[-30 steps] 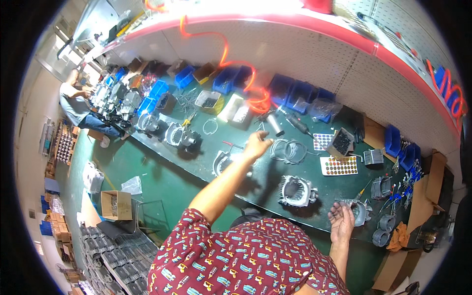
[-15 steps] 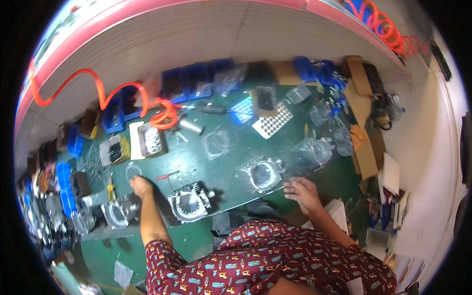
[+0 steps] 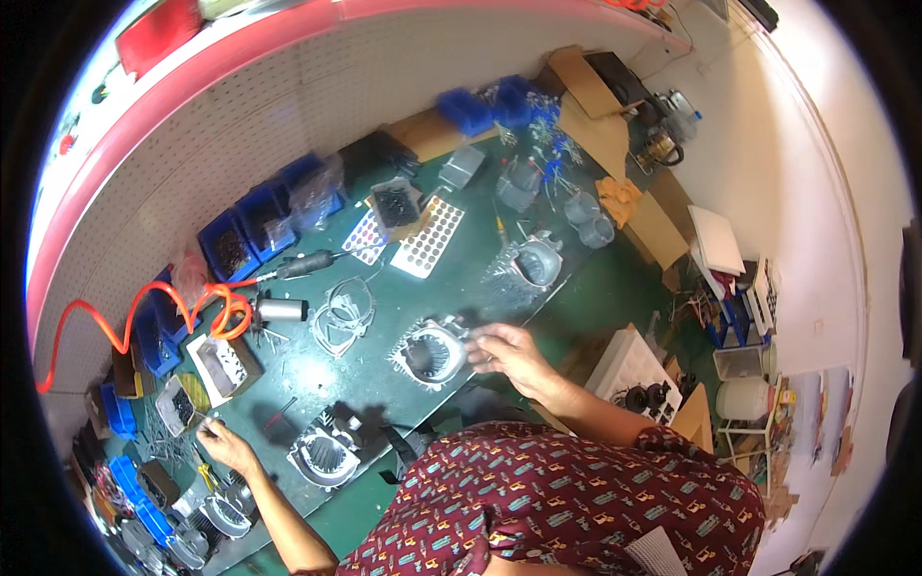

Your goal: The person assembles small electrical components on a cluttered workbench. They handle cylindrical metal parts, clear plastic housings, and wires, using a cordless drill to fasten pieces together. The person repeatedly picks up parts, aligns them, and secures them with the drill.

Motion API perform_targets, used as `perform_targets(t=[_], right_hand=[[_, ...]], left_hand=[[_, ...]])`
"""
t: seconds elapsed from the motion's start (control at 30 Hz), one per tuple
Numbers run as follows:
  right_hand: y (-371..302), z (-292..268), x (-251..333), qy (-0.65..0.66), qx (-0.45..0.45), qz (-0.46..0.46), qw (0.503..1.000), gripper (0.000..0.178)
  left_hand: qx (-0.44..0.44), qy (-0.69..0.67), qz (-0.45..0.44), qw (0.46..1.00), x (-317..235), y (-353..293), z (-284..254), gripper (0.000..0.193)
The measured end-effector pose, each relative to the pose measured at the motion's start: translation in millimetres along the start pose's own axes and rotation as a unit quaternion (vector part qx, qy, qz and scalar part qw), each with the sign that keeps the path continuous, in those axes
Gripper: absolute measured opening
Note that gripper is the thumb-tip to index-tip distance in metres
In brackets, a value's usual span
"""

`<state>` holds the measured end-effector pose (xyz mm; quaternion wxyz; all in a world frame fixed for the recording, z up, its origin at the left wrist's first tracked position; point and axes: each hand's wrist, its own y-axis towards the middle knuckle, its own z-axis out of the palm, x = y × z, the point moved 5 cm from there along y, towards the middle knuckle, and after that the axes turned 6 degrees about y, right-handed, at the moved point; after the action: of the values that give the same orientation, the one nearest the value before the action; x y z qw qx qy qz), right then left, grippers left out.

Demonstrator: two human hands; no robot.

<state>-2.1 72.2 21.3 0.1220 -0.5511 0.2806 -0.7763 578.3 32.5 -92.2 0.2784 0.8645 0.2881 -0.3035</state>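
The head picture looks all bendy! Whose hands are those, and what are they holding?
There's no robot: they belong to a person. A fisheye camera worn on the person's head looks down, which makes straight edges bend. On the green workbench are grey metal housings, a white sheet with dark dots, and blue bins. The left hand is near a small tub. The right hand is beside one housing; I can't tell if it touches. Whether either hand holds something small is hard to see.

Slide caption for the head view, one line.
Right hand beside a finned metal housing, left hand out over a green workbench.
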Motion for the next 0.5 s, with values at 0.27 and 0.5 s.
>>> perform_targets(t=[0.27,0.5], right_hand=[[57,-15,29,0.044,0.112,-0.005,0.993,0.034],[81,-113,75,-0.020,0.122,-0.039,0.992,0.026]], left_hand=[[0.372,-0.271,-0.045,0.887,-294,-126,64,0.019],[0.539,-0.294,-0.061,0.787,-425,-268,158,0.032]])
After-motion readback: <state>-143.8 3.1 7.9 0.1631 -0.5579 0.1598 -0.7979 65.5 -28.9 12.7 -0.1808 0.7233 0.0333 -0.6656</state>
